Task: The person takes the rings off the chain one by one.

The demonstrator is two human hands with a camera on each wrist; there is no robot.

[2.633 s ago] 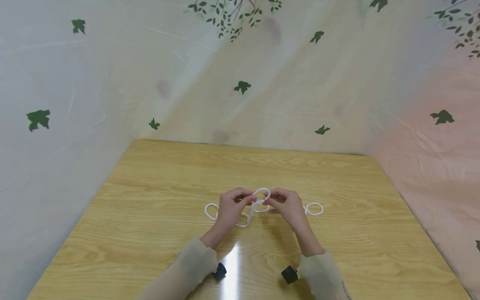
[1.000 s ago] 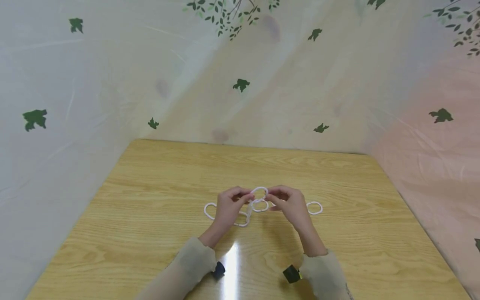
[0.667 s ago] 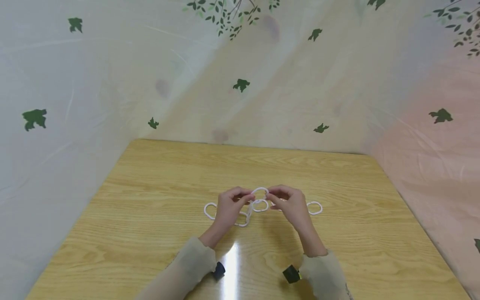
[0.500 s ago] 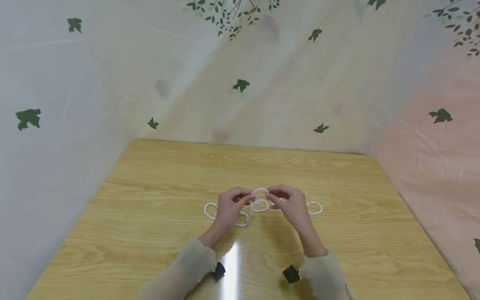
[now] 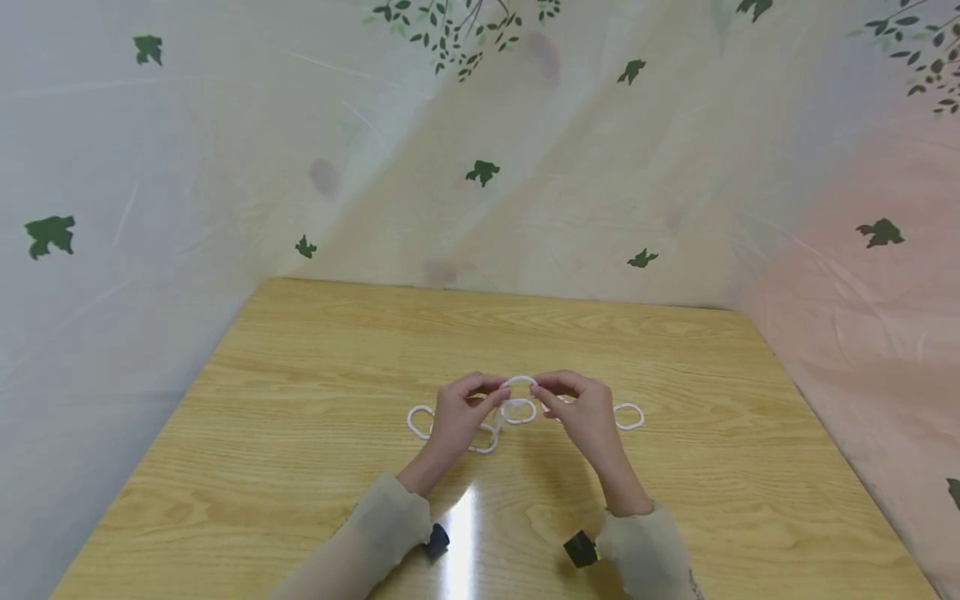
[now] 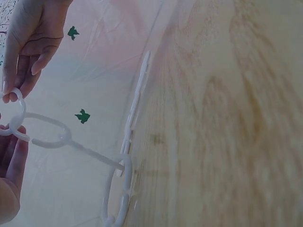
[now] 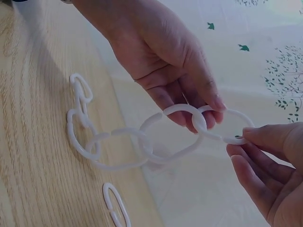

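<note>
We are seeing the left hand [image 5: 453, 417] pinching a white link [image 5: 519, 378] at nine o'clock on its rim, the chain [image 7: 120, 166] trailing from six toward eight, the right hand [image 5: 579, 414] pinching at three. We are judging that light, even pinching without twisting is serving best. Another link [image 5: 628, 405] is lying toward four o'clock on the wood-grain table [image 5: 300, 358]; leaf-printed cloth [image 5: 390, 192] is hanging beyond, at twelve.
</note>
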